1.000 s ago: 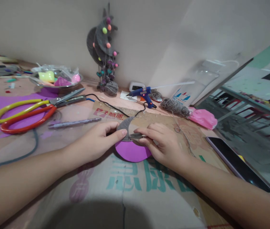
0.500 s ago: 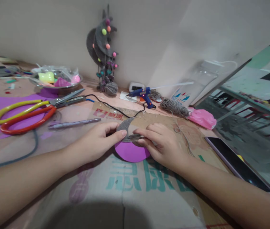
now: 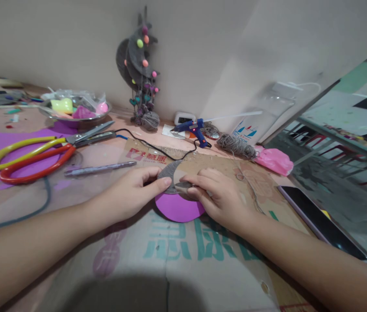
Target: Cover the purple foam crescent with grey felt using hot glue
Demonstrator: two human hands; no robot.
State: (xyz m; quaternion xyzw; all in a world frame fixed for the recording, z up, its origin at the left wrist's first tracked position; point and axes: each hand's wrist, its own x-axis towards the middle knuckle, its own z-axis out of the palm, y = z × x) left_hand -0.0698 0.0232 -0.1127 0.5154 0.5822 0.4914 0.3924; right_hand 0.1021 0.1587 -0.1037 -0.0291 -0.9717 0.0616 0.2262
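Observation:
A grey crescent wrapped in yarn (image 3: 168,174) is pinched between the thumb and fingers of my left hand (image 3: 141,185). Its upper tip points up and to the right. Just below it lies a rounded purple sheet (image 3: 179,208), partly covered by the crescent and my fingers. My right hand (image 3: 224,193) has its fingers closed on a small, dark, pointed piece (image 3: 183,185) beside the crescent. Whether this is a tool tip or part of the crescent, I cannot tell.
Cardboard (image 3: 131,268) covers the table under my hands. Scissors (image 3: 37,158) and a pen (image 3: 101,168) lie left. Behind are a blue glue gun (image 3: 192,127) with its cord, grey yarn (image 3: 237,146) and a bowl (image 3: 73,117). A phone (image 3: 323,223) lies right.
The dark pointed piece at my right fingertips has shifted slightly and looks broader. Both hands stay in nearly the same place.

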